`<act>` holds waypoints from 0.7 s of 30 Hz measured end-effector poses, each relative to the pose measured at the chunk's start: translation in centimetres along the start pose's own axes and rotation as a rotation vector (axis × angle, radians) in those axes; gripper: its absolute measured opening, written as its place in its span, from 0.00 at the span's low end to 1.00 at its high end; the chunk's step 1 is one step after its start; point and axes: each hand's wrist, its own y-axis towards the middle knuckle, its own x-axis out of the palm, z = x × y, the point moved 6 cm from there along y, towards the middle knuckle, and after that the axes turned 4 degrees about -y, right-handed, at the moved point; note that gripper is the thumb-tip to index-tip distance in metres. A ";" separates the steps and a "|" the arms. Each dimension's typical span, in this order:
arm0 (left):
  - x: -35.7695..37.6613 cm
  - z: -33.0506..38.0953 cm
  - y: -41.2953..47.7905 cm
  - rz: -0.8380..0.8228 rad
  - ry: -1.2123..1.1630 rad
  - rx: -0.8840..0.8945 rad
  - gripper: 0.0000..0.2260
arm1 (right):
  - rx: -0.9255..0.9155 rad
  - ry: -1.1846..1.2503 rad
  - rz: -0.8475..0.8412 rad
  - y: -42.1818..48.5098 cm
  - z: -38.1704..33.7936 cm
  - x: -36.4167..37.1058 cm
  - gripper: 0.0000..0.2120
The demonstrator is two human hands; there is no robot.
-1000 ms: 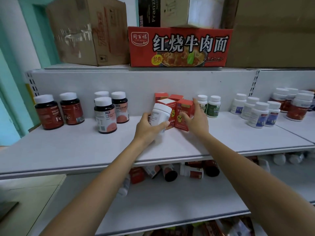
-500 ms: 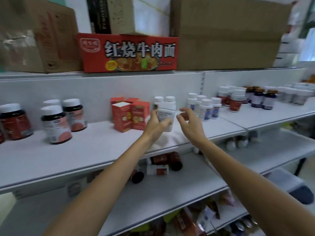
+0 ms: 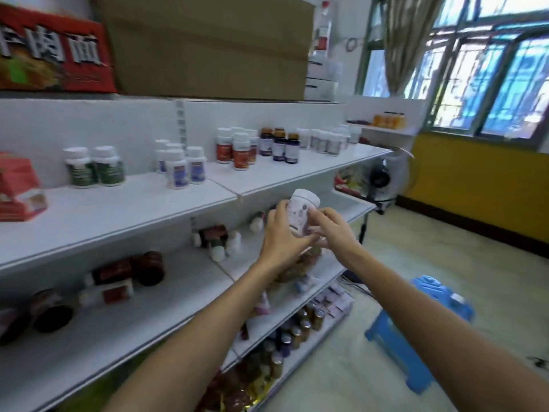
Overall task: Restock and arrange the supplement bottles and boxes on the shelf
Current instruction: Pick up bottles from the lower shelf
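A white supplement bottle [image 3: 300,210] with a pale printed label is held up in front of the shelves, clear of any board. My left hand [image 3: 280,236] grips it from the left and below. My right hand [image 3: 332,227] pinches its right side with the fingertips. On the upper white shelf [image 3: 142,203] stand upright groups: green-labelled bottles [image 3: 94,170], blue-labelled white bottles [image 3: 181,169], red-labelled bottles [image 3: 237,151], dark blue bottles [image 3: 280,145] and small white bottles [image 3: 326,141]. Red boxes [image 3: 19,188] sit at the far left.
The shelf below [image 3: 166,295] holds dark bottles [image 3: 124,275] lying on their sides and several white bottles [image 3: 225,242]. Jars and packets fill the lowest shelves. Cardboard cartons [image 3: 208,46] sit on top. A blue plastic stool [image 3: 416,325] stands on the floor to the right, windows beyond.
The view has swung right along the shelf. The white bottle moved right and down, away from the red boxes. My right hand, free half a second ago, now pinches the bottle too.
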 end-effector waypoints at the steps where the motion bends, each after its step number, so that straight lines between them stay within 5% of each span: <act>1: 2.0 0.5 -0.3 -0.043 -0.027 0.012 0.30 | 0.012 0.020 0.017 -0.2 0.5 -1.8 0.07; 5: 7.6 1.4 -1.1 -0.147 -0.166 0.019 0.27 | 0.092 0.092 0.044 -0.5 2.3 -7.6 0.07; 12: 12.5 2.4 0.2 -0.122 -0.050 0.113 0.32 | 0.120 0.108 0.036 1.4 4.4 -12.4 0.10; 17: 15.4 1.6 3.5 -0.221 -0.033 0.139 0.29 | 0.097 0.159 0.101 5.1 5.9 -15.6 0.06; 21: 17.5 -0.5 8.3 -0.226 -0.036 0.102 0.20 | 0.088 0.187 0.137 10.7 6.8 -17.7 0.12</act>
